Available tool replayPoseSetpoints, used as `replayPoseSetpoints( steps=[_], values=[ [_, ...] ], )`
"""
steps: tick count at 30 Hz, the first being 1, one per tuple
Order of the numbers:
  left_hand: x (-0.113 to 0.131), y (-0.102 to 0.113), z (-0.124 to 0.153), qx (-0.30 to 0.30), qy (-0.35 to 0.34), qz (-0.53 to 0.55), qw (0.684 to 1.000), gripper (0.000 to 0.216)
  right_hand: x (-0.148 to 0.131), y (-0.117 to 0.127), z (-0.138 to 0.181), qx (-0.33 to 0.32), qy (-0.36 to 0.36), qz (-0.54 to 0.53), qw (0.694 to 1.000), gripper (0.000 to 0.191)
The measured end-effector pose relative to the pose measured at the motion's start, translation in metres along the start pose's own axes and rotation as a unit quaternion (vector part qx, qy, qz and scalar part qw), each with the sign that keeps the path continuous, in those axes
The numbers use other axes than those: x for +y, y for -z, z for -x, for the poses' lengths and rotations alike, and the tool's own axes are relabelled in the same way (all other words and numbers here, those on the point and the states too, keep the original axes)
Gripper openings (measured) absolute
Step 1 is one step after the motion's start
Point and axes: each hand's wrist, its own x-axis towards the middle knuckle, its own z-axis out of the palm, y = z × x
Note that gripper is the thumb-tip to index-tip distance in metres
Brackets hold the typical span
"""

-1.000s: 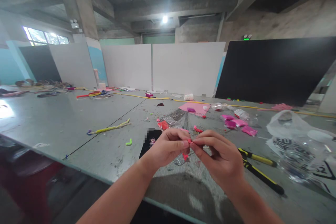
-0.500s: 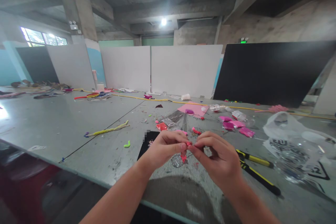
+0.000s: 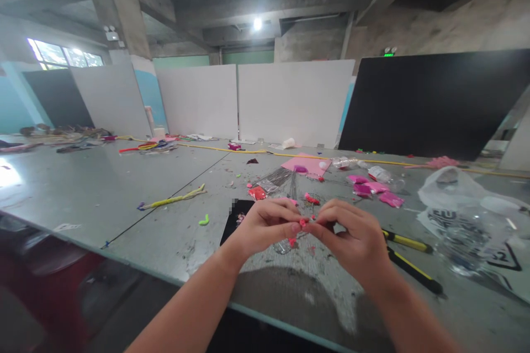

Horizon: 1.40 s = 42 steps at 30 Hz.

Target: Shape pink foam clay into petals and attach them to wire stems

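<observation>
My left hand [image 3: 265, 225] and my right hand [image 3: 351, 237] meet above the grey table [image 3: 124, 193], fingertips pinched together on a small pink piece [image 3: 303, 222]. A thin wire seems to hang from it, with a small clear loop and a pink bit [image 3: 292, 242] below. Both hands are closed in a pinch. Under my left hand lies a black flat object [image 3: 234, 219], partly hidden.
Yellow-handled pliers [image 3: 408, 262] lie right of my right hand. A crumpled clear plastic bag [image 3: 467, 220] sits far right. Pink packets [image 3: 372, 187], a pink sheet [image 3: 306, 165], a wire bundle [image 3: 275, 179] and a yellow-green pipe cleaner [image 3: 174, 198] lie further off.
The view shifted slightly; my hands stay pinched on the pink piece, with small finger movements only.
</observation>
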Motion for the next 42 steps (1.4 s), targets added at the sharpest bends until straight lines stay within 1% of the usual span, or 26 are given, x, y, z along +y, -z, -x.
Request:
replayPoseSetpoints(
  steps=[6, 11, 18, 23, 29, 38, 42],
  values=[
    [0.001, -0.002, -0.001, 0.023, 0.000, 0.000, 1.000, 0.014, 0.002, 0.003, 0.000, -0.007, 0.008, 0.014, 1.000, 0.028],
    [0.001, 0.000, 0.000, 0.000, -0.003, 0.001, 1.000, 0.010, 0.002, 0.004, -0.002, -0.016, 0.008, 0.008, 1.000, 0.027],
    [0.000, -0.001, 0.000, 0.020, -0.005, -0.008, 1.000, 0.013, 0.003, 0.004, -0.003, -0.028, -0.008, 0.012, 1.000, 0.029],
    [-0.002, 0.001, 0.000, 0.009, -0.016, -0.009, 1.000, 0.010, 0.004, 0.004, -0.003, -0.037, -0.010, 0.017, 0.999, 0.028],
    [-0.005, 0.002, -0.001, 0.009, -0.020, -0.053, 0.998, 0.016, 0.007, 0.008, -0.003, -0.068, -0.024, 0.026, 0.997, 0.026],
    [-0.002, 0.001, -0.001, 0.004, -0.034, -0.098, 0.995, 0.010, 0.009, 0.010, -0.003, -0.067, -0.021, 0.055, 0.996, 0.025],
    [-0.001, 0.000, -0.002, -0.003, -0.038, -0.089, 0.995, 0.011, 0.011, 0.010, -0.003, -0.075, -0.014, 0.074, 0.994, 0.026]
  ],
)
